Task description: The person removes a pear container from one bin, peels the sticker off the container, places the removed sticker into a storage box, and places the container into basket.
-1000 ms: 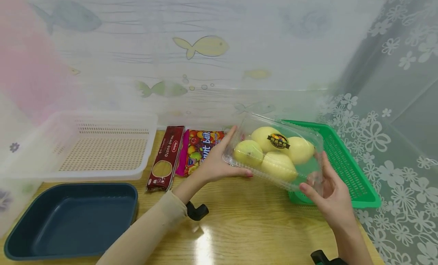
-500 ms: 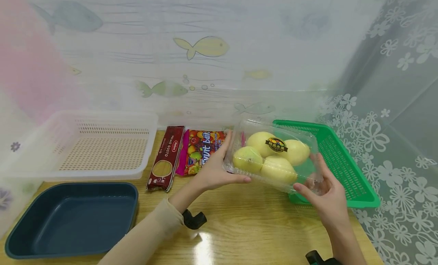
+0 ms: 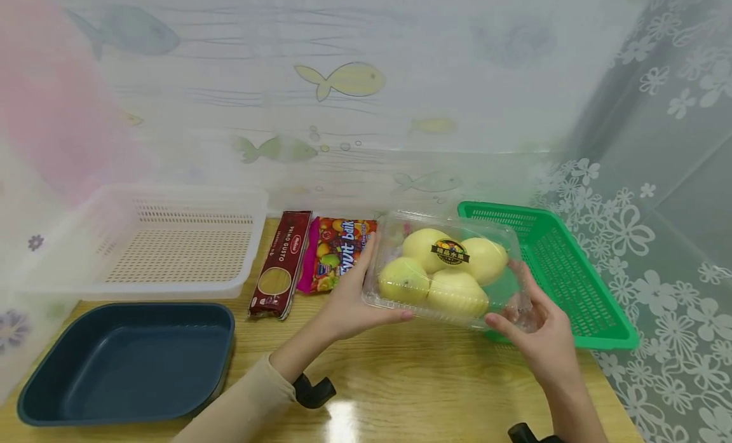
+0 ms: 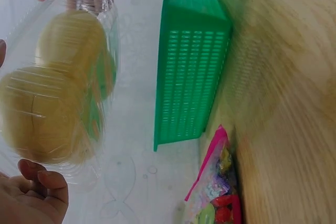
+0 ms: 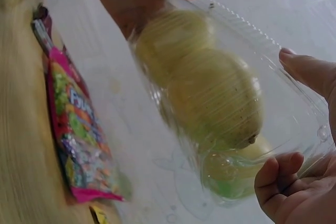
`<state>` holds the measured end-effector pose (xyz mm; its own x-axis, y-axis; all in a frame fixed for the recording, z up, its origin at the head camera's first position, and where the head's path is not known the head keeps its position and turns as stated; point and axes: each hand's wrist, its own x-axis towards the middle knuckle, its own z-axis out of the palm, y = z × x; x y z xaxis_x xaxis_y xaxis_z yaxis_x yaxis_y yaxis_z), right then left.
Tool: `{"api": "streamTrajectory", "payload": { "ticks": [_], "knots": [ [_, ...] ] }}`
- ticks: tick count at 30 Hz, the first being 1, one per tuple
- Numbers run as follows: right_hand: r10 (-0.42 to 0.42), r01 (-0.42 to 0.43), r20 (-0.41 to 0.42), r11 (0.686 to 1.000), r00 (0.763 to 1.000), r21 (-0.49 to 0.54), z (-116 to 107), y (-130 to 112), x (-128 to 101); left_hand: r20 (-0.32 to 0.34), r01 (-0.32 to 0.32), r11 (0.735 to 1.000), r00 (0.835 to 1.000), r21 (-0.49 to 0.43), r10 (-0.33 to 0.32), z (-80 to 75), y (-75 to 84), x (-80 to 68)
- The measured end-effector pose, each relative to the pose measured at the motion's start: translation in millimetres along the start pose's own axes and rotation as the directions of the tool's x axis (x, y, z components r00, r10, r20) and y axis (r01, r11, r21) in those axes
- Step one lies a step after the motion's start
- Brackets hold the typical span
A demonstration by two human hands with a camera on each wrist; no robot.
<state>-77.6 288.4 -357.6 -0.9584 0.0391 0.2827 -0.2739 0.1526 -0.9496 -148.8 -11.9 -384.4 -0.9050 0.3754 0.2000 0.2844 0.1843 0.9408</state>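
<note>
While the green basket sits at 3 o'clock and the candy bag at 9 o'clock, the clear pear box hangs above the desk, long axis running 9-to-3; the left hand and right hand each close their grip on one end.

Place: a home-like tabletop set up for sorting groceries.
Surface: glossy wooden table.
Backdrop: fish-print curtain along the far side, flower-print curtain at right.
Containers: white basket far left, dark blue tray near left, green basket right.
Goods: spaghetti pack, candy bag.
</note>
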Motion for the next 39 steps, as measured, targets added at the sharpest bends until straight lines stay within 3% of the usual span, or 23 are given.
{"api": "streamTrajectory", "payload": {
  "ticks": [12, 18, 24, 31, 39],
  "knots": [
    [-0.037, 0.038, 0.062, 0.999, 0.997, -0.008, 25.0, 16.7, -8.4, -0.085, 0.077, 0.993, 0.994, 0.089, -0.069, -16.8, -9.4, -42.6],
    [-0.094, 0.085, 0.124, 0.994, 0.988, 0.073, 40.4, 31.6, -14.9, -0.12, 0.105, 0.993, 0.988, 0.054, -0.098, -24.3, -16.8, -66.4],
    [-0.125, 0.107, 0.161, 0.987, 0.979, 0.116, 53.6, 42.5, -16.7, -0.162, 0.084, 0.996, 0.983, -0.024, -0.087, -27.9, -26.7, -86.5],
    [-0.104, 0.082, 0.193, 0.989, 0.976, 0.12, 68.7, 58.2, -18.8, -0.184, 0.145, 0.989, 0.973, 0.007, -0.142, -31.2, -43.9, -101.8],
    [-0.049, 0.028, 0.175, 0.993, 0.983, 0.117, 78.7, 80.0, -31.3, -0.17, 0.122, 0.992, 0.978, -0.023, -0.124, -30.9, -66.6, -112.4]
  ]
}}
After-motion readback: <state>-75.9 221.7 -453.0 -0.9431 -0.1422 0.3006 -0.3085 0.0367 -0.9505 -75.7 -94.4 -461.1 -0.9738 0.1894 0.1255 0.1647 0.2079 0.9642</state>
